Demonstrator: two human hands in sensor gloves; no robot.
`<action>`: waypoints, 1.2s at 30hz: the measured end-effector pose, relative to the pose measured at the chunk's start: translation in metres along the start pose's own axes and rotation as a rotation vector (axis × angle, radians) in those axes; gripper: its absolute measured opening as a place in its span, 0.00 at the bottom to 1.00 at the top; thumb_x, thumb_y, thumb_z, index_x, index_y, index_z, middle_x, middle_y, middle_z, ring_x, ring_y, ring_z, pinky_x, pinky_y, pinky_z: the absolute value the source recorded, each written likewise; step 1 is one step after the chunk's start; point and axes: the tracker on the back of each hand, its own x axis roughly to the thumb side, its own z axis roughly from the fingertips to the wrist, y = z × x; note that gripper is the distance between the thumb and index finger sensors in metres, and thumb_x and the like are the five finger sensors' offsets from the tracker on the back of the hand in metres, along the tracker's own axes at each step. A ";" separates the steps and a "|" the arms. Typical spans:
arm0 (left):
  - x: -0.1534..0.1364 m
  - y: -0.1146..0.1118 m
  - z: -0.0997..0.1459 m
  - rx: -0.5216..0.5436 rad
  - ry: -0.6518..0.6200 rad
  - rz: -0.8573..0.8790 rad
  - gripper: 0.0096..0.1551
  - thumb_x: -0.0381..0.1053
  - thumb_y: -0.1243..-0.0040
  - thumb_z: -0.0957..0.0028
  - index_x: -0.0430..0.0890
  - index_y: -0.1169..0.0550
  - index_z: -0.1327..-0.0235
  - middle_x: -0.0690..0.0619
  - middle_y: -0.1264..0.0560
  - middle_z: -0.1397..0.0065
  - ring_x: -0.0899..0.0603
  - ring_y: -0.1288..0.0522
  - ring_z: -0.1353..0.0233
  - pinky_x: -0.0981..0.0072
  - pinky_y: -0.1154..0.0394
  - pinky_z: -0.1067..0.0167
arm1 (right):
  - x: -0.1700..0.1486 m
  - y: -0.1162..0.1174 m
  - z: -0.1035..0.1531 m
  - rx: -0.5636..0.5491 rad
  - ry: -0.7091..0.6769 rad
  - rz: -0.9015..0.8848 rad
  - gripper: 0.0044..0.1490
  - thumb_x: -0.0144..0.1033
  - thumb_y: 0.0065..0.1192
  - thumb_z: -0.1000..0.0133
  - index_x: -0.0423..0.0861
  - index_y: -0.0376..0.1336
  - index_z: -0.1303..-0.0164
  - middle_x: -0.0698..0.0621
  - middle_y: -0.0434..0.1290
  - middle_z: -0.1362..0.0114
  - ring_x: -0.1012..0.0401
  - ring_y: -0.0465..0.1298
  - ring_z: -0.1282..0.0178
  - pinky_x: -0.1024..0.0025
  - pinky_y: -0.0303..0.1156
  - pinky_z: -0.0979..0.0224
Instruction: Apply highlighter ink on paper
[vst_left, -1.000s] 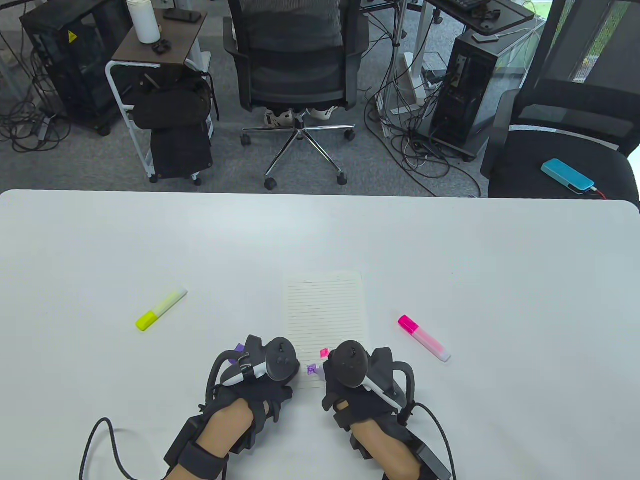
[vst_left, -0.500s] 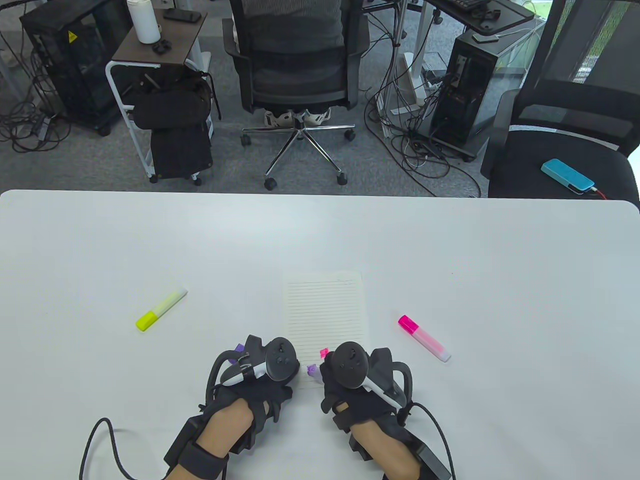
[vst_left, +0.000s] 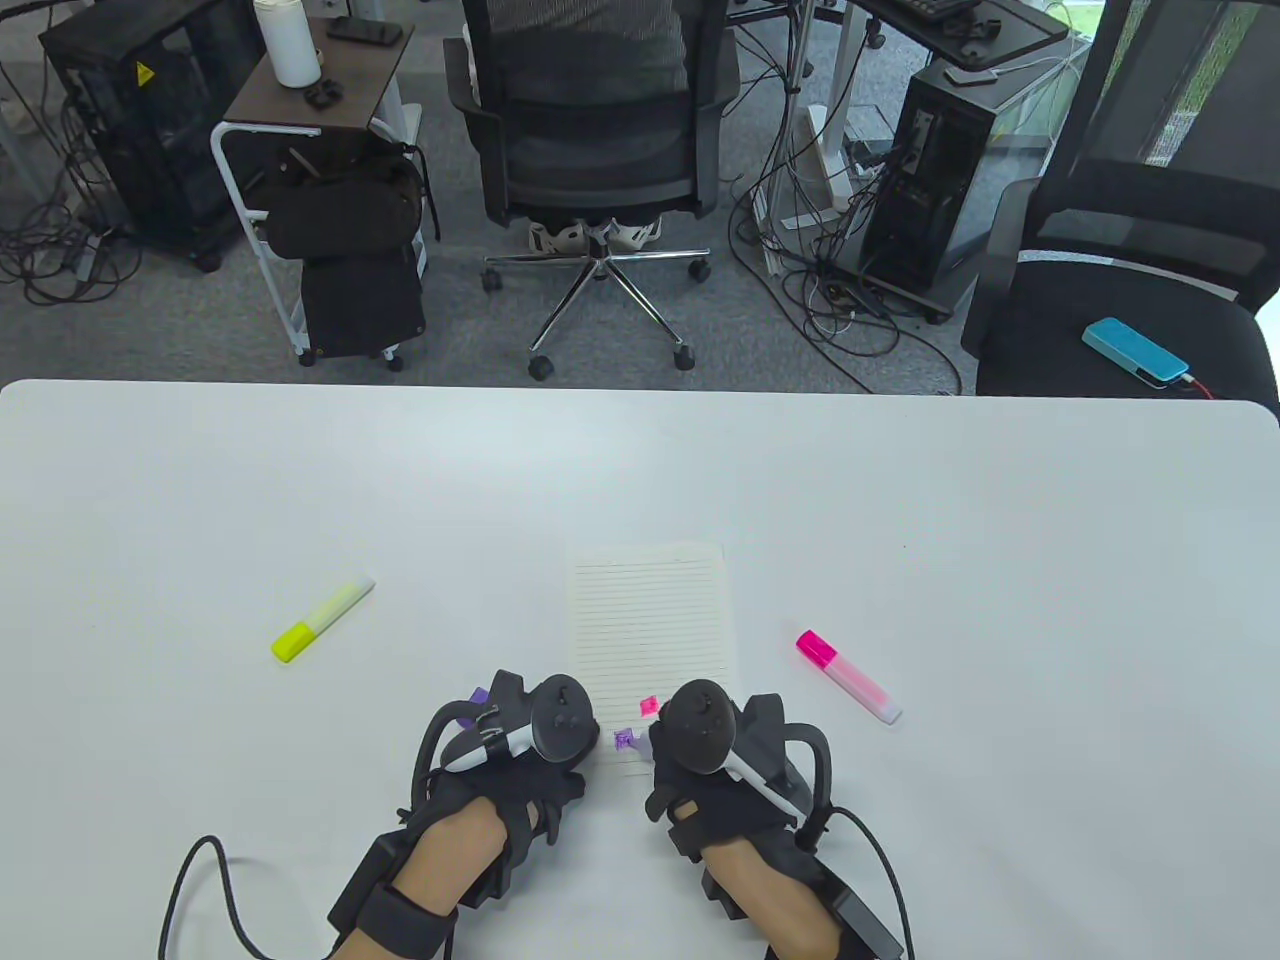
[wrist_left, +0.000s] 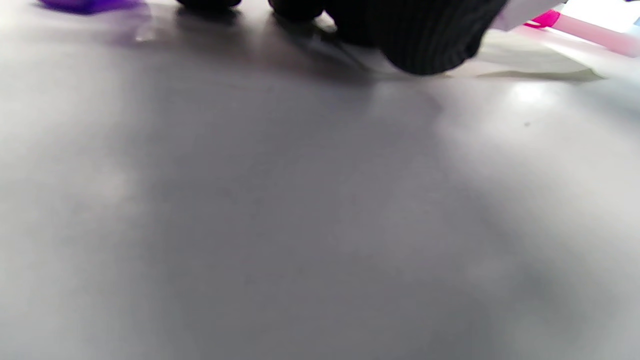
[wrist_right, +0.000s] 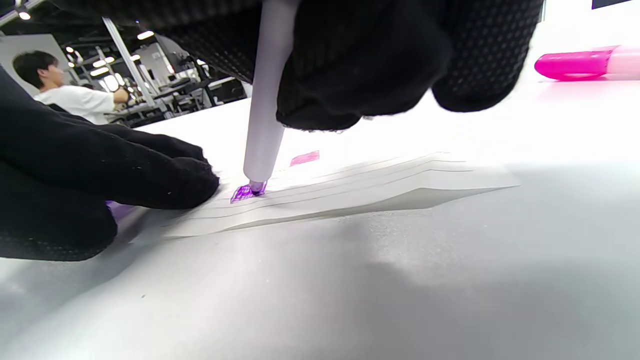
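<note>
A lined paper (vst_left: 650, 620) lies near the table's front edge. My right hand (vst_left: 655, 748) grips a purple highlighter (wrist_right: 265, 100) upright, with its tip on a small purple mark (wrist_right: 242, 194) at the paper's lower left. A pink mark (wrist_right: 305, 158) sits just beyond it. My left hand (vst_left: 575, 770) rests beside the paper's lower left corner, and its fingers (wrist_right: 125, 170) press down there. A purple cap (wrist_left: 90, 5) lies by the left hand's outer side. I cannot tell if the hand touches it.
A pink highlighter (vst_left: 848, 675) lies right of the paper, close to my right hand. Further left lies a yellow highlighter (vst_left: 322, 618). The white table (vst_left: 900, 480) stretches away behind the paper. Office chairs and computer towers stand beyond its far edge.
My right hand shifted slightly left over the purple mark, then back right, with the tip staying on the paper. The left hand has not moved.
</note>
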 end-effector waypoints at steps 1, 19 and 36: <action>0.000 0.000 0.000 0.000 0.000 0.000 0.37 0.58 0.41 0.53 0.57 0.35 0.27 0.55 0.47 0.17 0.30 0.46 0.20 0.31 0.50 0.27 | 0.000 0.003 -0.002 0.004 -0.021 -0.020 0.24 0.43 0.60 0.32 0.43 0.67 0.32 0.44 0.80 0.50 0.53 0.80 0.66 0.46 0.74 0.38; 0.000 0.000 0.000 0.000 0.000 0.003 0.37 0.58 0.41 0.53 0.57 0.35 0.27 0.55 0.48 0.17 0.30 0.46 0.20 0.31 0.50 0.27 | 0.000 0.003 -0.003 0.060 -0.025 -0.041 0.24 0.42 0.60 0.33 0.42 0.67 0.32 0.44 0.81 0.50 0.53 0.80 0.66 0.46 0.74 0.39; 0.000 0.000 0.000 0.000 0.001 0.000 0.37 0.58 0.41 0.53 0.57 0.35 0.27 0.55 0.48 0.17 0.30 0.46 0.20 0.31 0.50 0.27 | -0.003 0.006 -0.007 0.000 -0.022 -0.040 0.24 0.43 0.59 0.32 0.43 0.67 0.32 0.44 0.80 0.50 0.53 0.80 0.66 0.46 0.74 0.39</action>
